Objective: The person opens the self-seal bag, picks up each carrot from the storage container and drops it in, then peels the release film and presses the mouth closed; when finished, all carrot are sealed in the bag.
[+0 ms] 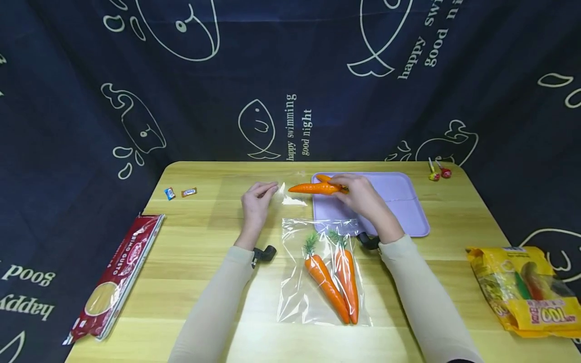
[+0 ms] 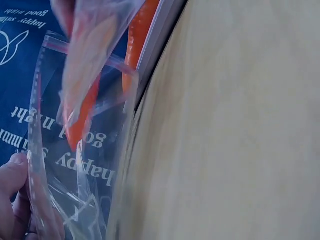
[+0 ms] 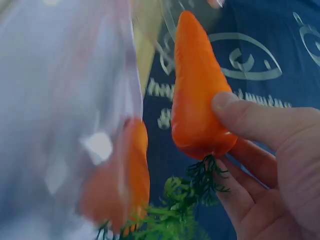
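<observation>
Carrot (image 1: 310, 188) in right hand (image 1: 362, 196) points toward left hand (image 1: 256, 202).

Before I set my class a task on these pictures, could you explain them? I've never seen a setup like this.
There is no robot here, only a person working bare-handed at a table. The wide picture comes from a camera worn on the head, looking forward and down; the other two come from cameras on the left and right wrists.

The left hand pinches a clear bag; the right hand holds a carrot, its tip pointing toward that bag. A second bag, nearer the person, holds two carrots, and at least one more carrot lies at the edge of the purple tray. To the left are a red packet and two sweets; to the right, a yellow packet and two lollipops.
</observation>
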`<act>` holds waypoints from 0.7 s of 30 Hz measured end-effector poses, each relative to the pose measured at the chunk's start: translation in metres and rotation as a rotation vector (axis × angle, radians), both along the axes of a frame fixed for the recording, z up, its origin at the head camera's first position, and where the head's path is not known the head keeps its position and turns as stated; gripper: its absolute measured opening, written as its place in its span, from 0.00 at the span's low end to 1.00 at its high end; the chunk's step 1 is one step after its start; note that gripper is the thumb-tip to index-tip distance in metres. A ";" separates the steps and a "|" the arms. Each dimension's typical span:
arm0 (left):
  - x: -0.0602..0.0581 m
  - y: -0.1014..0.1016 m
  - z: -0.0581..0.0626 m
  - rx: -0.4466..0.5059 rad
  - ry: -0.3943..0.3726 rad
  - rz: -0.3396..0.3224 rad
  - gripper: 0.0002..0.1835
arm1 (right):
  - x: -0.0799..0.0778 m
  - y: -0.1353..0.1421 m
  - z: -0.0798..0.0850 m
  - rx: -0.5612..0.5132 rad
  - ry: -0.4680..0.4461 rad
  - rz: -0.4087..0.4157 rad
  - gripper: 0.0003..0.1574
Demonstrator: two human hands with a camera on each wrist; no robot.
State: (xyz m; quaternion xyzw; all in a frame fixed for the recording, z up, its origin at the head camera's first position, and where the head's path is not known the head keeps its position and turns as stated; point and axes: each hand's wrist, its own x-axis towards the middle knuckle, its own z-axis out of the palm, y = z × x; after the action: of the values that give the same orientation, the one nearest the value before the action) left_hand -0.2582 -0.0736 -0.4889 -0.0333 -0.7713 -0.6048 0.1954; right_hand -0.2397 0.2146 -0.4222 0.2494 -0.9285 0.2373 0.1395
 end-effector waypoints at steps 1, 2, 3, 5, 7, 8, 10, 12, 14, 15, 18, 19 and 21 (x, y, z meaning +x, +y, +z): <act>0.001 0.000 0.001 -0.003 0.004 -0.004 0.08 | -0.004 -0.009 0.000 0.025 -0.008 0.017 0.22; 0.002 0.001 0.002 -0.003 0.006 -0.012 0.08 | -0.007 -0.017 0.000 0.043 -0.019 0.033 0.22; 0.003 0.002 0.004 -0.001 0.007 -0.023 0.08 | -0.011 -0.025 0.000 0.059 -0.028 0.046 0.21; 0.005 0.003 0.005 -0.009 0.002 -0.045 0.08 | -0.016 -0.040 0.000 0.081 -0.050 0.066 0.21; 0.006 0.004 0.006 -0.018 -0.004 -0.063 0.09 | -0.022 -0.052 -0.001 0.099 -0.063 0.082 0.20; 0.006 0.005 0.006 -0.020 -0.005 -0.071 0.09 | -0.024 -0.057 -0.001 0.105 -0.069 0.088 0.20; 0.007 0.007 0.006 -0.031 -0.005 -0.078 0.09 | -0.027 -0.067 -0.002 0.110 -0.084 0.102 0.20; 0.008 0.008 0.005 -0.032 -0.001 -0.086 0.09 | -0.030 -0.077 -0.003 0.112 -0.102 0.115 0.20; 0.009 0.009 0.005 -0.031 0.005 -0.090 0.08 | -0.034 -0.087 -0.006 0.118 -0.119 0.125 0.19; 0.009 0.010 0.005 -0.032 0.005 -0.092 0.08 | -0.035 -0.092 -0.007 0.125 -0.127 0.127 0.19; 0.009 0.012 0.005 -0.037 -0.002 -0.104 0.09 | -0.040 -0.104 -0.013 0.134 -0.188 0.127 0.15; 0.009 0.012 0.004 -0.040 -0.007 -0.108 0.09 | -0.041 -0.107 -0.015 0.138 -0.211 0.122 0.14; 0.010 0.013 0.004 -0.043 -0.021 -0.116 0.10 | -0.043 -0.110 -0.020 0.138 -0.266 0.120 0.13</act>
State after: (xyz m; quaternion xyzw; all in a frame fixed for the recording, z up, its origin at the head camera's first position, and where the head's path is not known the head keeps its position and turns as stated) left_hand -0.2486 -0.0601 -0.4846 -0.0757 -0.7828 -0.5989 0.1511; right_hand -0.2826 0.1047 -0.4418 0.2798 -0.9363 0.2116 -0.0163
